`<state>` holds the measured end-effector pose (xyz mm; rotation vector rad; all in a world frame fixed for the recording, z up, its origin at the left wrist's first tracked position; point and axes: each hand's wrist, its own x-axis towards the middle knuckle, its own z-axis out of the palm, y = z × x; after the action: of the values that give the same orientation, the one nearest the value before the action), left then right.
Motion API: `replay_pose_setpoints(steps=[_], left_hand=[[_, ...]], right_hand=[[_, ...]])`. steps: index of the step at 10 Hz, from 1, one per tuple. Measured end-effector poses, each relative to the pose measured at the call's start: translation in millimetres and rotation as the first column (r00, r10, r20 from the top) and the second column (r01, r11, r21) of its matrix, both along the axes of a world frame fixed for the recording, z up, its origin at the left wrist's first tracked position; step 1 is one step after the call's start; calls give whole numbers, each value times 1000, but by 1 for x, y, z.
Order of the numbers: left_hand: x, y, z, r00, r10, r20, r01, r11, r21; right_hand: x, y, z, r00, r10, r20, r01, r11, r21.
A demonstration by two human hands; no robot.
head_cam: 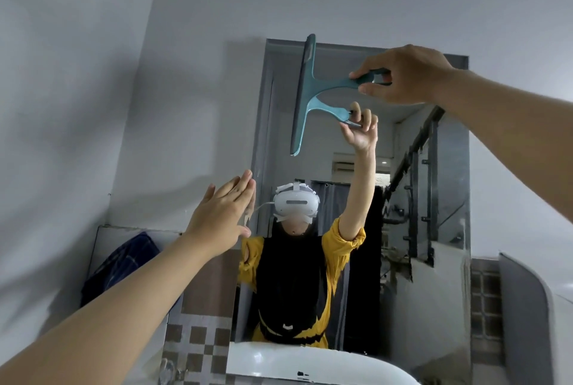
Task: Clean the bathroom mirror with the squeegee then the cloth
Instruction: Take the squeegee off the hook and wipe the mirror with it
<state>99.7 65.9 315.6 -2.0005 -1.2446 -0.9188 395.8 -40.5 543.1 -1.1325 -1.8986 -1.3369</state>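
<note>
- The right hand (pixel 403 74) is gripping the teal squeegee (pixel 310 87) by its handle, high against the upper left of the mirror (pixel 434 167).
- The squeegee's long blade is standing nearly upright, dark rubber edge facing left.
- The left hand (pixel 221 214) is resting flat, fingers together and empty, at the mirror's left edge.
- A dark blue cloth (pixel 124 263) is lying on the ledge at left.

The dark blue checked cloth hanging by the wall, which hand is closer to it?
Left. The left hand hovers open just above-right of the cloth; the right hand is high up, gripping the teal squeegee.
</note>
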Motion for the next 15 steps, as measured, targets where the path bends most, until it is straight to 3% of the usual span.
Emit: replay_pose_setpoints(steps=[3,5,9,10,12,15], left_hand=[[3,5,-2,999,33,16,-34,999,13],[4,14,-5,998,-44,48,40,996,76],[4,4,1,998,54,33,-54,998,12],[12,18,-1,992,-11,125,12,1000,-7],[12,-14,-9,986,162,25,-162,987,6],[23,-12,-8,970,240,26,-239,971,-22]], right_hand=[[72,-17,-10,995,-44,-93,43,999,-14],[118,-38,-20,979,-88,-183,86,996,-16],[176,-51,-41,955,-80,-287,77,997,-20],[182,-52,-46,950,-63,-306,61,998,-15],[192,-50,-47,943,-32,-331,31,999,-7],[204,-55,-54,938,-38,-345,40,999,-3]])
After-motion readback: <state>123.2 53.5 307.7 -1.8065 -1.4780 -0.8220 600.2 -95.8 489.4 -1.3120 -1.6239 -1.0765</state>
